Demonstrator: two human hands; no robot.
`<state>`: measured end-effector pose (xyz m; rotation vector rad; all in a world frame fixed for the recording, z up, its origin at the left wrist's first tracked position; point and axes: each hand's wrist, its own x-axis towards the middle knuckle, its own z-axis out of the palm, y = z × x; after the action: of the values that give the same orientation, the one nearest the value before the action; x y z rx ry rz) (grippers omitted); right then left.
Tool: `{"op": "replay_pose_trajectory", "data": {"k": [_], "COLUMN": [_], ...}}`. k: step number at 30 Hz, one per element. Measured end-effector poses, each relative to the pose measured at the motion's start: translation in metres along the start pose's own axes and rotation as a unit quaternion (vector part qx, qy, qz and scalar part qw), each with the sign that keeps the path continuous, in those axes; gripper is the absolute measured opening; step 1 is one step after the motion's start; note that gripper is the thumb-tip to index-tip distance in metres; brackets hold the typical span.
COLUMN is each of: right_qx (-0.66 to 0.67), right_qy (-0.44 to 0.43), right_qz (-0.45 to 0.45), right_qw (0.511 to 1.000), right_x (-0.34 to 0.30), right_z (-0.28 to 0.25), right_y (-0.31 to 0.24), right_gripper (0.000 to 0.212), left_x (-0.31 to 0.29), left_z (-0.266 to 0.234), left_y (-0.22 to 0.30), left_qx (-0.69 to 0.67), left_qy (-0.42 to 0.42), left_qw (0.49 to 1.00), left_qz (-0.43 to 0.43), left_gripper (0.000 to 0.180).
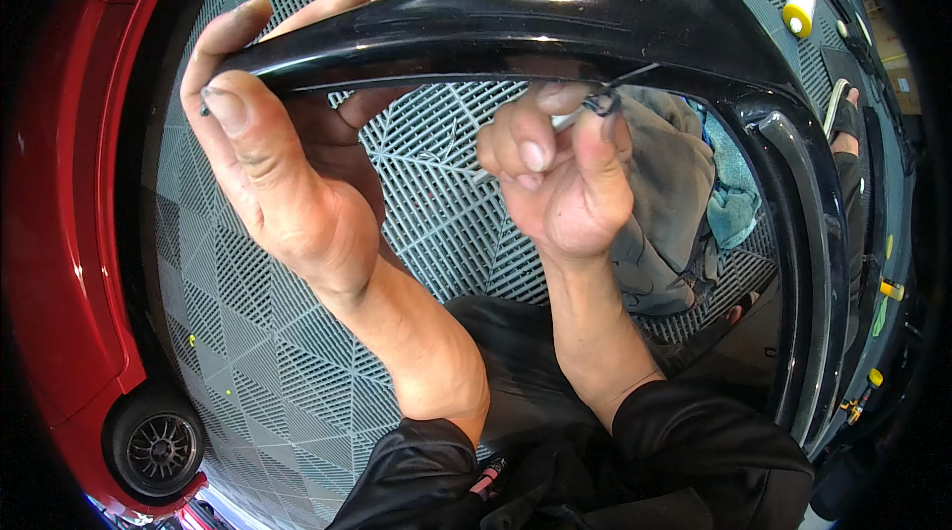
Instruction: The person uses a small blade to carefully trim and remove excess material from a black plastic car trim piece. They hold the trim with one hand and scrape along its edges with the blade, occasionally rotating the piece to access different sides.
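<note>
My left hand [283,148] grips the glossy black bumper panel [555,14] fully closed, while below its edge my right hand [560,178] pinches a thin black wire [602,102], not yet drawn tight.

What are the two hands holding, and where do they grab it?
The left hand grips the glossy black car panel by its curved edge. The right hand pinches a thin black tie beneath it.
</note>
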<state>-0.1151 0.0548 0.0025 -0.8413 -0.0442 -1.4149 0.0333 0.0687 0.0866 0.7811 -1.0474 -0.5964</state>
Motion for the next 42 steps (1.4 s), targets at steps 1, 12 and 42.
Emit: {"op": "replay_pose_trajectory", "data": {"k": [1, 12, 42], "right_qx": [-0.007, -0.273, -0.205], "right_qy": [0.010, -0.032, -0.009], "right_qz": [-0.007, 0.051, 0.040], "right_qw": [1.000, 0.960, 0.978], "right_x": [0.000, 0.013, 0.028], "right_z": [0.001, 0.072, 0.078], "right_y": [-0.003, 0.006, 0.034], "right_gripper": [0.038, 0.027, 0.030], "left_x": [0.000, -0.004, 0.000], "left_z": [0.001, 0.010, 0.003], "left_y": [0.000, 0.013, 0.010], "left_qx": [0.001, -0.052, -0.085], "left_qy": [0.003, 0.018, -0.027], "left_qw": [1.000, 0.997, 0.996], "left_qz": [-0.006, -0.047, -0.015], "left_gripper": [0.049, 0.062, 0.064]}}
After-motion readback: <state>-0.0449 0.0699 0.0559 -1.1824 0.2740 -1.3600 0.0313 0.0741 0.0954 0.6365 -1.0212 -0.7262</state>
